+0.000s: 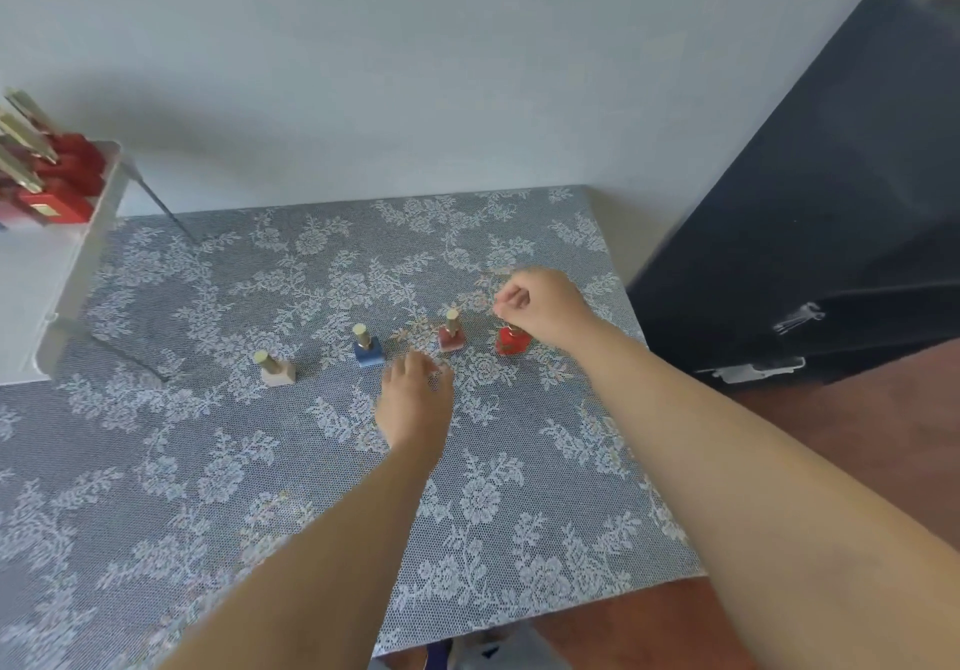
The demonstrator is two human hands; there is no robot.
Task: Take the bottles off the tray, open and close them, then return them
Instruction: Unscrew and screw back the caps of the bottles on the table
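Four small square bottles with gold caps stand in a row on the lace tablecloth: a cream bottle [276, 371], a blue bottle [368, 351], a dark pink bottle [451, 337] and a bright red bottle [511, 341]. My right hand [540, 306] hovers in a loose fist right over the bright red bottle's cap; I cannot tell whether it touches it. My left hand [415, 396] rests fingertips-down on the cloth just right of the blue bottle, holding nothing. The white raised tray [67, 274] stands at the far left with several red bottles [62, 181] on it.
The table [311, 487] is pushed against a pale wall. A black cabinet [810, 228] stands close to the table's right edge. Wooden floor shows at the lower right, past the table's front corner.
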